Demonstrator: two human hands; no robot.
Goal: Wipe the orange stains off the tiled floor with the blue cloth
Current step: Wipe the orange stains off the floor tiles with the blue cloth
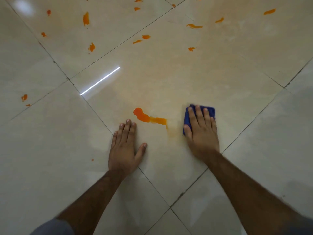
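- Glossy beige tiled floor [237, 73], dark grout lines running diagonally; two lines crossing near bottom centre, between the forearms.
- Bright strip-light reflection [100, 80] on the tile, left of centre.
- Right hand [202, 131] flat, fingers straight and slightly spread, pressing down on the blue cloth [187, 119]; cloth folded, edges showing beyond fingertips and thumb side only.
- Left hand [125, 148] flat on bare tile, fingers straight and together, thumb out, holding nothing.
- Large orange stain [145, 117] between the hands: thick blob just beyond the left fingertips, thinning into a smear toward the cloth, faint streak ending just beside the thumb-side edge of the cloth.
- Cloth not touching the thick blob.
- Scattered orange stains [86, 18] farther out across the top tiles, well apart from both hands; two small ones [24, 97] at far left, one speck [92, 159] near the left wrist.
- Open tile on every side of both hands.
- Grey sleeves [54, 228] at bottom corners.
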